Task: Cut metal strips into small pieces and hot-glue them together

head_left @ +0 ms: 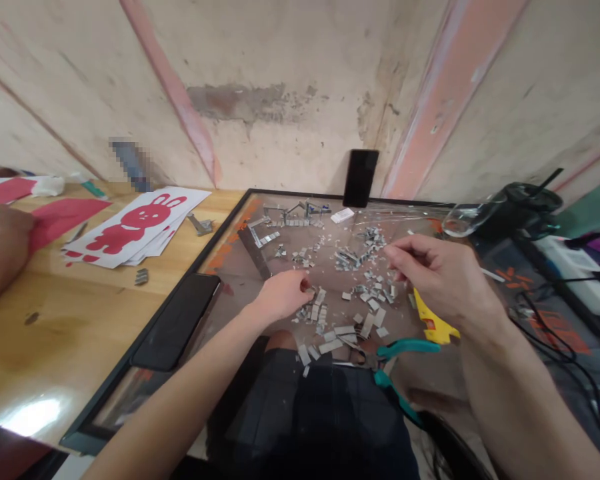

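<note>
Over the glass tabletop (325, 393), my left hand (285, 293) is closed, its fingertips low beside small flat metal pieces (319, 310). My right hand (433, 267) hovers to the right with thumb and forefinger pinched together; what lies between them, if anything, is too small to make out. Loose silvery pieces (375, 293) are scattered between the hands. Below them lie pliers with teal handles (410, 347), jaws toward the larger metal strips (337, 340). Under my right wrist is a yellow tool (433, 323), partly hidden. A dark flat metal strip (254, 253) rests beyond my left hand.
Joined metal pieces (295, 217) lie farther back. One black phone (361, 177) leans on the wall; another phone (177, 323) lies left. A clear glass (463, 223) and cables (555, 340) are right. Beside red rabbit papers (135, 227) is another person's hand (5, 247).
</note>
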The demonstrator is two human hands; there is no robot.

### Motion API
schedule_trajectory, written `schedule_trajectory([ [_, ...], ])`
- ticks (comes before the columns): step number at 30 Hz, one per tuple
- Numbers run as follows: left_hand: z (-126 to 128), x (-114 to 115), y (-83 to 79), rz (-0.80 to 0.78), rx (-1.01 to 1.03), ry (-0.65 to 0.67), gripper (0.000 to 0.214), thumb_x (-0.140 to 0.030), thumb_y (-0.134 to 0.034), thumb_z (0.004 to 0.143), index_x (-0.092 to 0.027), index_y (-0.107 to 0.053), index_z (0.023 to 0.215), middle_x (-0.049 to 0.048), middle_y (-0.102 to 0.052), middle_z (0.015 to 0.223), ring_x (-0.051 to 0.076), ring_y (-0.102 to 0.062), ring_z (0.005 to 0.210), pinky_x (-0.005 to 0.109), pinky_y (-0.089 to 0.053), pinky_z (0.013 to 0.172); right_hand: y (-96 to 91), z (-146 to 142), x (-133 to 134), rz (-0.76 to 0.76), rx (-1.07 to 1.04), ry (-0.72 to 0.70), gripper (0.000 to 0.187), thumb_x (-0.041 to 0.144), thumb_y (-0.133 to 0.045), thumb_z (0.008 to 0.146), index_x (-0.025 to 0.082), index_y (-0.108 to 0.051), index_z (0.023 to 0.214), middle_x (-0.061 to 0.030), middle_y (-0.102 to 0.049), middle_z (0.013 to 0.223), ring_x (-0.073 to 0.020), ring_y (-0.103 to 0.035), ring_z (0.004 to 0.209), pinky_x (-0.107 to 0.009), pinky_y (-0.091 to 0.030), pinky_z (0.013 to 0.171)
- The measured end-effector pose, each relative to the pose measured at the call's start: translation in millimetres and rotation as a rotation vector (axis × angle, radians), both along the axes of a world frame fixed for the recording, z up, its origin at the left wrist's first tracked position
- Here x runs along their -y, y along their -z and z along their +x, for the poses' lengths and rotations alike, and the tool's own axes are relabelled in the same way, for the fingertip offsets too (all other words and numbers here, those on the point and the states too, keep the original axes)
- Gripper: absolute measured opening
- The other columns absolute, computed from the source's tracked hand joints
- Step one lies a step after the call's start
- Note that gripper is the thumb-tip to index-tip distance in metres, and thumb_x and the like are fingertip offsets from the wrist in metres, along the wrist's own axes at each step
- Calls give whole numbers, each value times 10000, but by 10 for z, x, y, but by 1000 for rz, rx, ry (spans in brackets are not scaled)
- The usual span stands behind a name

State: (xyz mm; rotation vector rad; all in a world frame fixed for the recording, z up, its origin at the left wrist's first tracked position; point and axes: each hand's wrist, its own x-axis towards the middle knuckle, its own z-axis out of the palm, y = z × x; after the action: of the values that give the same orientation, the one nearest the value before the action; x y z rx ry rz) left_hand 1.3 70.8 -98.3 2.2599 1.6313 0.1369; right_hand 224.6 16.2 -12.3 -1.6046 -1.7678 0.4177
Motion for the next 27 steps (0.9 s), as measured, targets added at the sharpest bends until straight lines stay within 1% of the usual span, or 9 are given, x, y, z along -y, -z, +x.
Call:
schedule_trajectory([
  [3, -79, 4, -74, -26, 10, 47, 234, -182, -491, 742, -195, -662, 901, 59, -690, 874, 206, -629, 815, 263, -454, 691, -12, -19, -6, 4, 10, -18, 260, 382, -494, 829, 180, -639, 754, -1, -598, 559, -131, -525, 510, -253, -389, 489],
  [7, -20, -133, -117, 54, 5, -5, 319, -154, -397, 794, -153, -619, 1024, 133, -635, 1017, 262, -598, 939, 350, -434, 804, -26, -49, 0, 9, 34, -27, 254, 371, -496, 832, 184, -637, 733, 4, -599, 561, -127, -525, 513, -249, -386, 505],
  [10, 131, -172, -62, 103, 16, -35, 338, -154, -377, 812, -128, -564, 1093, 178, -564, 1073, 301, -573, 977, 405, -427, 812, -38, -62, 18, 19, 62, -25, 239, 355, -500, 833, 185, -640, 739, 6, -608, 569, -124, -528, 514, -244, -380, 510],
  [14, 284, -23, 58, 69, 91, 31, 269, -147, -431, 796, -183, -597, 1004, 119, -549, 1057, 270, -559, 994, 372, -422, 823, -46, -74, 22, 29, 76, -47, 224, 332, -497, 837, 183, -645, 758, -1, -627, 594, -130, -542, 527, -242, -378, 514],
  [17, 290, 100, 101, 3, 194, 49, 187, -162, -495, 766, -201, -621, 899, 70, -579, 953, 234, -581, 895, 347, -423, 802, -41, -82, 8, 31, 91, -59, 223, 322, -491, 841, 183, -649, 764, -3, -625, 595, -132, -538, 530, -243, -370, 516],
  [20, 237, 114, 89, -77, 341, 3, 100, -203, -555, 734, -182, -617, 811, 52, -602, 845, 207, -579, 796, 329, -428, 751, -30, -90, 0, 39, 106, -56, 224, 321, -492, 841, 183, -653, 769, 3, -609, 585, -124, -513, 519, -240, -355, 506],
  [23, 186, 66, 63, -198, 540, -59, 132, -262, -527, 761, -155, -596, 800, 36, -606, 730, 161, -562, 645, 290, -434, 617, -12, -99, -3, 42, 96, -53, 224, 323, -498, 839, 179, -654, 769, 12, -594, 570, -110, -490, 503, -237, -348, 504],
  [25, 166, 51, 50, -292, 682, -96, 171, -274, -490, 779, -137, -577, 829, 31, -608, 705, 126, -534, 546, 258, -413, 524, 3, -102, -7, 41, 94, -54, 231, 327, -496, 840, 178, -653, 758, 17, -587, 566, -105, -477, 498, -238, -344, 508],
  [27, 156, 68, 36, -376, 812, -124, 178, -277, -479, 778, -127, -563, 825, 32, -614, 697, 101, -514, 500, 236, -391, 483, 17, -103, -14, 45, 106, -59, 240, 329, -489, 843, 178, -651, 752, 18, -580, 562, -105, -468, 499, -242, -340, 511],
])
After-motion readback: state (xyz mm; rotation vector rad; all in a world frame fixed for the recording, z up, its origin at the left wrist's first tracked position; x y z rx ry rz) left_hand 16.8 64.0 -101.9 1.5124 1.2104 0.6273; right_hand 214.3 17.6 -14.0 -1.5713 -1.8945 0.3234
